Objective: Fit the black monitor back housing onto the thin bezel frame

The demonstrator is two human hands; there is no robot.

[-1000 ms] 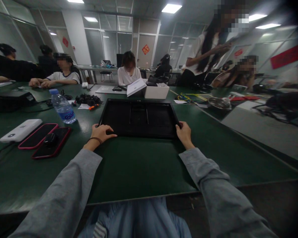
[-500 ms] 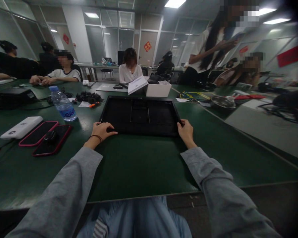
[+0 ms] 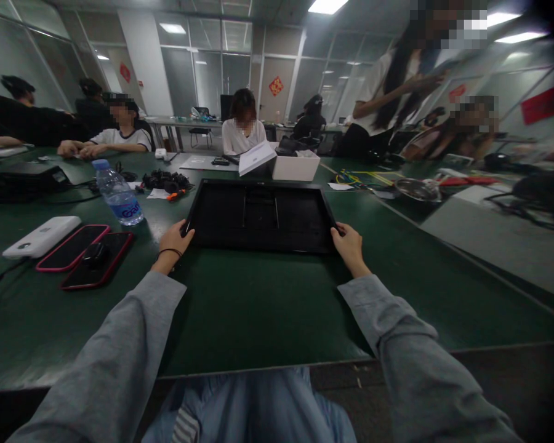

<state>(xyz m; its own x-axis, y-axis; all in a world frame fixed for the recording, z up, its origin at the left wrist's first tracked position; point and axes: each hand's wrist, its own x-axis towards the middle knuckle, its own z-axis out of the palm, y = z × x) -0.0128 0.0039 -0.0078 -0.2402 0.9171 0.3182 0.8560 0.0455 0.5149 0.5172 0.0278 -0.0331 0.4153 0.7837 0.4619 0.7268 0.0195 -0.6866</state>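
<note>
A flat black tray (image 3: 261, 215) with shallow recesses lies on the green table (image 3: 258, 307) in front of me. My left hand (image 3: 172, 241) grips its near left corner, fingers curled round the edge. My right hand (image 3: 348, 244) holds the near right corner the same way, fingers wrapped on the rim. Both arms wear grey sleeves. A dark band circles my left wrist.
A water bottle (image 3: 118, 194), a white power bank (image 3: 41, 237) and two red-cased phones (image 3: 85, 253) lie to the left. A white box (image 3: 293, 165) stands behind the tray. A metal bowl (image 3: 418, 189) and cables are at right. Several people sit or stand around the far tables.
My left hand has moved from lying flat on the tray's near edge to gripping its left corner. The right hand stays on the right corner.
</note>
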